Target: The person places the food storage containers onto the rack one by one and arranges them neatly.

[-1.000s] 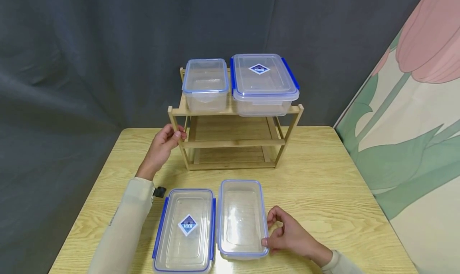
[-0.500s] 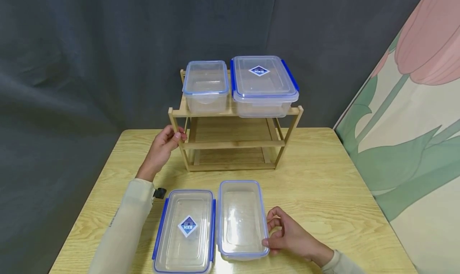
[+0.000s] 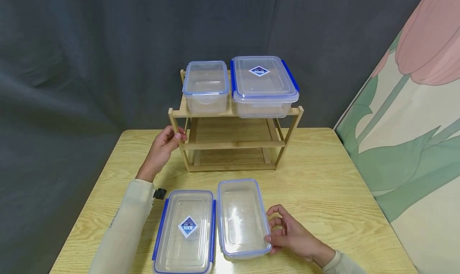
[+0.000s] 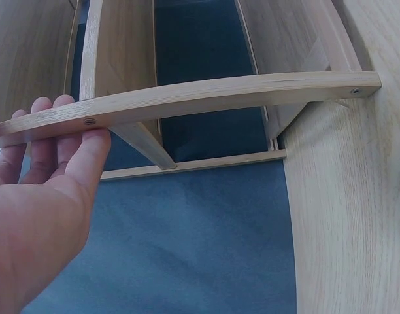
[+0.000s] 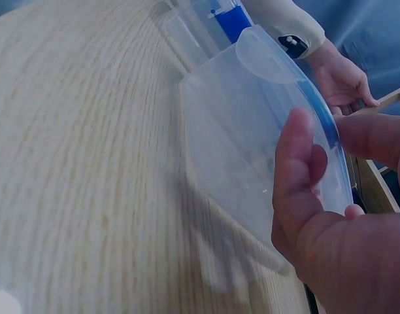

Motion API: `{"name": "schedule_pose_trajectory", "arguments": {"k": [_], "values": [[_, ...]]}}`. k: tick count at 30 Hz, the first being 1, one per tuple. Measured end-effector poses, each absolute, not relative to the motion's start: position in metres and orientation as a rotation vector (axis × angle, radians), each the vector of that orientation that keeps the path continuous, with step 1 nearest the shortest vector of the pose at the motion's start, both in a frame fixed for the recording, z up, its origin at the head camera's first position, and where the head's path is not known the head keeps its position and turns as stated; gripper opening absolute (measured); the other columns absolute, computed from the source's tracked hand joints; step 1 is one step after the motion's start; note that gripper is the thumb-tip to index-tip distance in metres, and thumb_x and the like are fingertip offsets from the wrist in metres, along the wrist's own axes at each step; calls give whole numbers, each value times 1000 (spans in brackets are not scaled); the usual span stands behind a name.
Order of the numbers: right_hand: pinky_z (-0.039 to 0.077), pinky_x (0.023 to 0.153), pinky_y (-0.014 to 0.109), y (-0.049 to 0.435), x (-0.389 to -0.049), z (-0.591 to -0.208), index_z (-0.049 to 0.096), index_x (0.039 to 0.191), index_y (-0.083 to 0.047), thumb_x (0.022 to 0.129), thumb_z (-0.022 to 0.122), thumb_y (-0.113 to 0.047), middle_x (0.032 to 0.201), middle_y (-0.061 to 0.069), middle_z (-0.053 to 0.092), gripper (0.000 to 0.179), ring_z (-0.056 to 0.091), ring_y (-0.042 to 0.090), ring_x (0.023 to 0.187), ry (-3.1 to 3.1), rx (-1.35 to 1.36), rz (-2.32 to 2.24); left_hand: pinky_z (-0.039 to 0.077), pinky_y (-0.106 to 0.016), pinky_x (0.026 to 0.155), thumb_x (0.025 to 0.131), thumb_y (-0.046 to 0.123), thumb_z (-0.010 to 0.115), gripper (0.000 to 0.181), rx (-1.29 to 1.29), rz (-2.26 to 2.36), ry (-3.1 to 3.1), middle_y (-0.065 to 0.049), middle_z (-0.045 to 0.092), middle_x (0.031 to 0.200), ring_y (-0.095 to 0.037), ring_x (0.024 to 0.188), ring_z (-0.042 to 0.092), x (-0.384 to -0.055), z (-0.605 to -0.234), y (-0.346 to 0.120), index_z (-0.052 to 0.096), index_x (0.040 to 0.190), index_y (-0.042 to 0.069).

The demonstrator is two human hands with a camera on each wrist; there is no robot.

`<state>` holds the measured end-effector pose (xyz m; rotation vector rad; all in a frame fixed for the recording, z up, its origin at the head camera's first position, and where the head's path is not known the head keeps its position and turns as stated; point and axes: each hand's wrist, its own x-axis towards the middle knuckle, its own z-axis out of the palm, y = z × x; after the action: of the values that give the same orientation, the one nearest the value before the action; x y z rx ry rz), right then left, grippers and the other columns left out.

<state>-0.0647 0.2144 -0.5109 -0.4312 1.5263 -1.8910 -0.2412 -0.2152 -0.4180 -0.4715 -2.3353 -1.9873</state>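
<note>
My left hand holds the front left post of a two-tier-or-more wooden rack. In the left wrist view the thumb and fingers lie on either side of that wooden post. My right hand pinches the right rim of a clear rectangular food container with a pale blue edge. It is turned slightly on the table, and the right wrist view shows its cloudy side wall near the curled fingers. Just left of it lies another clear container with dark blue side clips and a diamond label.
On the rack's top shelf stand a smaller clear container with a light blue rim and a larger lidded one with blue clips. The wooden table extends around the rack. A dark curtain hangs behind; a flower-patterned panel is at right.
The container at my right hand has turned slightly, its near end shifting right, and the right hand has moved a little with it. My left hand stays on the rack post.
</note>
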Motion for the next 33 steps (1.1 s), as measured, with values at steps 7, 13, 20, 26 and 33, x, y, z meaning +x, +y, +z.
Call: {"name": "schedule_pose_trajectory", "arguments": {"k": [7,13,20,26,33], "values": [[64,74,27,217,-65,-509,23,143,3,98,62,13,115,7,60,61,74,11,88,1503,-519,-1982,46,-52,117,115,26,44,42,-468,-1989,-2337,-4,62,117,-15,114,62,-242,-418,-215,49,137,-10],[64,74,28,219,-65,-509,29,147,4,97,61,15,119,12,59,61,75,16,94,1534,-525,-2026,43,-58,119,116,25,43,42,-480,-1995,-2326,-6,61,118,-17,115,61,-241,-419,-216,48,136,-11],[64,73,30,219,-64,-508,31,147,5,95,65,12,117,11,58,63,75,15,93,1594,-474,-2021,46,-48,115,115,27,43,42,-484,-1949,-2344,-4,63,116,-16,114,62,-242,-420,-216,49,134,-10],[64,73,32,219,-63,-505,29,148,7,95,64,14,115,9,57,64,74,16,93,1610,-472,-2019,45,-50,116,115,29,44,42,-488,-1953,-2347,-3,62,116,-17,115,61,-241,-419,-216,51,133,-8],[64,72,31,220,-64,-496,35,150,2,95,61,16,117,8,57,63,74,15,93,1576,-529,-2070,43,-57,118,115,30,44,43,-490,-1936,-2359,-5,62,117,-18,115,61,-241,-418,-217,50,135,-8]]}}
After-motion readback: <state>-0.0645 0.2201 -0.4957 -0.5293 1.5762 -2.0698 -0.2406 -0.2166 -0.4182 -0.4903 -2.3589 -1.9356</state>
